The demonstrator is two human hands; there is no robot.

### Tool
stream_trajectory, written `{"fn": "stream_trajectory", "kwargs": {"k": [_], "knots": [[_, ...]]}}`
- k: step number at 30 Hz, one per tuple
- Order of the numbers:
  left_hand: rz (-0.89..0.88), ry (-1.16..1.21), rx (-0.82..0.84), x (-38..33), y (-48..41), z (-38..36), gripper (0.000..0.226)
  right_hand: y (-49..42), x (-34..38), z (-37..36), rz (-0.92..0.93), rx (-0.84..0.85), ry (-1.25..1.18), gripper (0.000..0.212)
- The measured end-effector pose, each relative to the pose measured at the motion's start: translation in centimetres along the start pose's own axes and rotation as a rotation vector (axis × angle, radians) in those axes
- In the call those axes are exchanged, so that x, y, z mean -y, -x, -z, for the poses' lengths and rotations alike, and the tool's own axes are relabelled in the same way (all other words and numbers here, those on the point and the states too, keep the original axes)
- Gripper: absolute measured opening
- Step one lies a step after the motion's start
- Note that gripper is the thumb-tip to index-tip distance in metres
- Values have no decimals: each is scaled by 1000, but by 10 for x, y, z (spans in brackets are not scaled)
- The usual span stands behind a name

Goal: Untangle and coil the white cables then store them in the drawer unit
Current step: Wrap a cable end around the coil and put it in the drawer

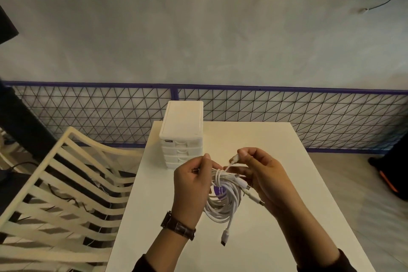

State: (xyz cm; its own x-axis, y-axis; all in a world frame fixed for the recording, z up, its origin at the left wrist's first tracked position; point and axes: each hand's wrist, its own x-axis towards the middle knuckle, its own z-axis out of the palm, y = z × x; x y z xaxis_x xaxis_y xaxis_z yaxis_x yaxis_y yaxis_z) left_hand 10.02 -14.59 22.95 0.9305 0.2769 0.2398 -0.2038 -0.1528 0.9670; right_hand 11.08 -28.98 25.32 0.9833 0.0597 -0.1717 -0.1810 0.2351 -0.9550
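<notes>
A tangled bundle of white cables (223, 203) hangs above the white table (276, 152) between my two hands. My left hand (189, 185) grips the top of the bundle's loops. My right hand (260, 176) pinches one cable end with its white plug (234, 158) between thumb and fingers, raised over the bundle. Several other plugs stick out to the right and one dangles at the bottom (224, 237). The white drawer unit (182, 132) stands at the table's far left edge, all its drawers closed.
A purple sticker (218, 190) shows on the table through the loops. A cream slatted chair (66, 183) stands left of the table. A purple-framed wire fence (287, 106) runs behind it, in front of a pale wall.
</notes>
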Motion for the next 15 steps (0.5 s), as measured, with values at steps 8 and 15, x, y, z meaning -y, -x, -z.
{"fn": "stream_trajectory", "kwargs": {"k": [8,15], "knots": [[339,-47,53,26,-2,-11,44,26,-42,20,-253,226,-38,57],[682,229,329,58,16,-29,27,41,-76,55,-232,39,14,23]]}}
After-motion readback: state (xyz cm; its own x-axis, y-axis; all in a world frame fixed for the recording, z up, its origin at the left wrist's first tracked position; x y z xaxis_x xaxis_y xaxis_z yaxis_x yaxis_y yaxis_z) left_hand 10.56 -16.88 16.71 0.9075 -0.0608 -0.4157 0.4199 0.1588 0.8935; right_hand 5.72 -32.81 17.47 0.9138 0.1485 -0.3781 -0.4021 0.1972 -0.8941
